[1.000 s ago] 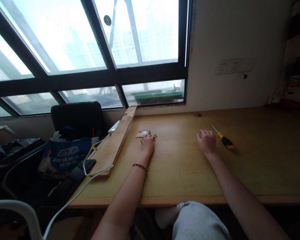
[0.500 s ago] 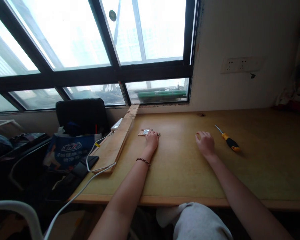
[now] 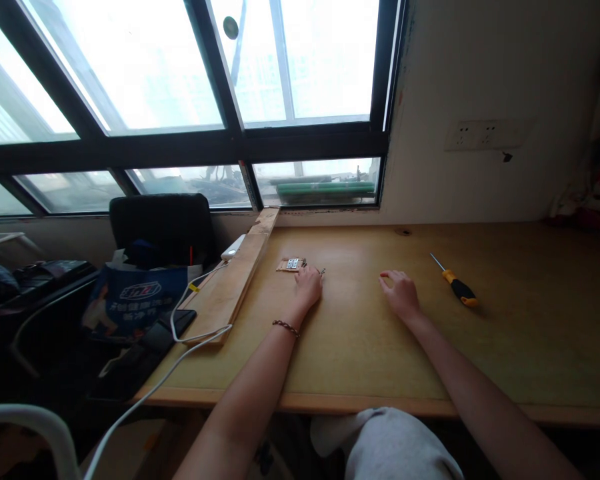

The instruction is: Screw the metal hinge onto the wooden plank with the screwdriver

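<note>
Shows a table (image 3: 350, 347) with a plank (image 3: 230, 287) toward the left. Lists, rightward from the plank: a small wood piece (image 3: 282, 265) bearing bright metal plates (image 3: 293, 264), then the left hand (image 3: 309, 285) (with a braided bracelet (image 3: 286, 327) at the wrist), then dark bits (image 3: 323, 272) by that hand's fingertips. Keeps the left hand low at the table, back upward and fingers curled; cannot tell whether clamped on a bit or merely beside one. Sets the right hand (image 3: 401, 295) farther right of the plank, with fingers bent and thumb close to the forefinger; cannot tell whether touching at the tips or slightly parted. Places a screwdriver (image 3: 460, 289) (yellow and black at the handle) farthest right of the plank. Runs a white cable (image 3: 175, 320) over the plank's near left part. Includes, left of the plank, a blue bag (image 3: 140, 293) before a black chair (image 3: 163, 220), and, beyond the plank's far end, a window (image 3: 130, 67).
</note>
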